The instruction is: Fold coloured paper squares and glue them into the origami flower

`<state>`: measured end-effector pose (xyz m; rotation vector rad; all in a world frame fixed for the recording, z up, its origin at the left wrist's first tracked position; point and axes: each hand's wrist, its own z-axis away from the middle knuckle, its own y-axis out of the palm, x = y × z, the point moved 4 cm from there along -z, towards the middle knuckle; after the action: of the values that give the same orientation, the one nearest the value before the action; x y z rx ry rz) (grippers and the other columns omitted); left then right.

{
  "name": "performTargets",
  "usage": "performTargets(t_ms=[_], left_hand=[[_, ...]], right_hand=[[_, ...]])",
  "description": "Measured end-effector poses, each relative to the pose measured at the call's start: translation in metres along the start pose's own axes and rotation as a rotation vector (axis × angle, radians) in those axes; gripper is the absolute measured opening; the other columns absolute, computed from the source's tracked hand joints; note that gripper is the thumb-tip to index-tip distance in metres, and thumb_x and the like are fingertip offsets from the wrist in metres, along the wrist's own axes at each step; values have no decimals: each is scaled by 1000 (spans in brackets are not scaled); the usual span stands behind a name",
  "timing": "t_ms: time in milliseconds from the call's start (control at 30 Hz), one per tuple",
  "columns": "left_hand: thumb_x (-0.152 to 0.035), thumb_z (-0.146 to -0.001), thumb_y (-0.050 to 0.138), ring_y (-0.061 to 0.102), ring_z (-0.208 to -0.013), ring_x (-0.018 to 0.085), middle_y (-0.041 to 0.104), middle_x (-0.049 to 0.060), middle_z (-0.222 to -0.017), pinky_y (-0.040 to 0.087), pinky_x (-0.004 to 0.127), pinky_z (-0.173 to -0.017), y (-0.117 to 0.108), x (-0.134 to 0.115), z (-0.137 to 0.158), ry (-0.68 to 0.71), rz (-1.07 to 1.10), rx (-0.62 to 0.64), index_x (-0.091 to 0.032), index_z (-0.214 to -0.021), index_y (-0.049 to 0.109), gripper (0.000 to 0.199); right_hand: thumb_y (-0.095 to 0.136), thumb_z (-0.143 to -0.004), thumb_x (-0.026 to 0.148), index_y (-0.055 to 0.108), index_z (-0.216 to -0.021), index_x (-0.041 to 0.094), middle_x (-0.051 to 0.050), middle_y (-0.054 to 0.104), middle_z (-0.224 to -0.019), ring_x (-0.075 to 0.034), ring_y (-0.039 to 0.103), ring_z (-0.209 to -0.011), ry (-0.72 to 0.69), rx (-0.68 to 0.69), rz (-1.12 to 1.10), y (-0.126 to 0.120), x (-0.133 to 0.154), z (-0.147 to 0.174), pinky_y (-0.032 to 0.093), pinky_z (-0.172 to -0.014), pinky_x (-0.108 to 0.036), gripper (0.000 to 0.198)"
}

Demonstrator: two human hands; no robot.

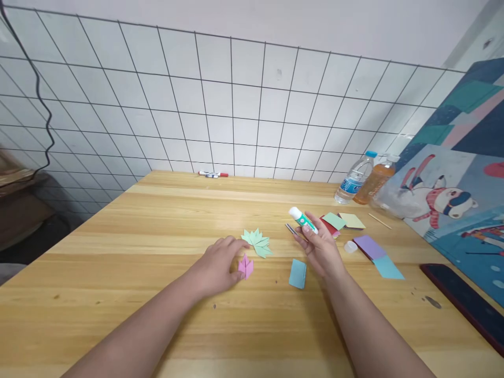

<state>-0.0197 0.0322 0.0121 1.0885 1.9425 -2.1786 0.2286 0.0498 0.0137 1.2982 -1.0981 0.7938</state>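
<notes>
My right hand is closed around a glue stick, white with a green label, its white end tilted up to the left. A thin metallic item, perhaps tweezers, also pokes out from those fingers; most of it is hidden. My left hand rests low over the table with thumb and index finger apart. Its thumb is at the edge of a pink folded paper piece, while the index fingertip meets a pale green pointed paper fan. Between the hands lies a blue folded paper.
Right of my right hand are colored papers, a clear cap, purple and blue sheets and a wooden stick. Two bottles stand at the back right, a phone lies at the right edge, and markers lie by the wall.
</notes>
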Motion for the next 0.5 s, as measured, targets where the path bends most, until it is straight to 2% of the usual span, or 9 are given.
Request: performTargets(t_ms=[33, 100, 167, 200, 233, 333, 400, 500], left_hand=[[-24, -69, 60, 49, -107, 25, 54, 3, -110, 38, 35, -88, 0, -1, 0, 30, 8, -1, -31, -119, 49, 52], [-22, -70, 59, 49, -106, 24, 55, 3, -109, 37, 34, -88, 2, -2, 0, 62, 8, 16, -31, -115, 53, 47], [-21, -69, 59, 49, -103, 25, 55, 3, -107, 38, 34, -87, 3, 0, 0, 57, -4, 28, -29, -106, 58, 38], [-21, -68, 59, 49, -102, 25, 55, 3, -106, 38, 34, -86, 3, 1, 0, 53, -9, 28, -28, -102, 59, 35], [-22, -67, 59, 49, -101, 25, 55, 3, -106, 38, 34, -85, 3, 2, 0, 50, -11, 26, -27, -99, 59, 32], [-22, -67, 58, 50, -98, 24, 55, 2, -102, 39, 34, -82, 2, 3, 0, 44, -17, 24, -26, -93, 58, 27], [-22, -67, 57, 50, -96, 23, 56, 2, -100, 39, 33, -81, 1, 3, 0, 45, -23, 28, -26, -90, 57, 23], [-24, -68, 57, 50, -96, 24, 56, 2, -101, 38, 34, -81, 0, 1, 0, 36, -39, 25, -26, -90, 56, 22]], right_hand=[[74, -65, 36, 56, -98, 23, 1, 60, -86, -12, 61, -77, 70, 50, -7, -1, -3, -2, 54, -69, -27, 40], [68, -70, 43, 62, -92, 19, 0, 60, -77, -11, 58, -66, 173, 136, 32, 0, -9, -2, 52, -60, -24, 33], [59, -77, 49, 63, -91, 18, 0, 59, -71, -10, 53, -56, 200, 170, 64, 2, -13, -1, 47, -47, -21, 35], [56, -79, 50, 62, -94, 19, -1, 60, -72, -10, 53, -56, 192, 181, 62, 4, -14, 0, 46, -47, -21, 35], [56, -79, 49, 60, -97, 20, -2, 63, -78, -11, 56, -59, 173, 193, 52, 6, -14, 1, 47, -50, -22, 35], [61, -77, 42, 50, -103, 22, -6, 66, -103, -15, 63, -81, 66, 240, 106, 12, -15, 1, 51, -73, -30, 34], [62, -78, 38, 44, -105, 23, -7, 65, -107, -17, 63, -89, -32, 230, 283, 12, -19, -2, 49, -80, -35, 36], [56, -80, 30, 42, -104, 23, -7, 65, -106, -20, 62, -95, -177, 111, 642, 6, -23, -9, 47, -81, -37, 28]])
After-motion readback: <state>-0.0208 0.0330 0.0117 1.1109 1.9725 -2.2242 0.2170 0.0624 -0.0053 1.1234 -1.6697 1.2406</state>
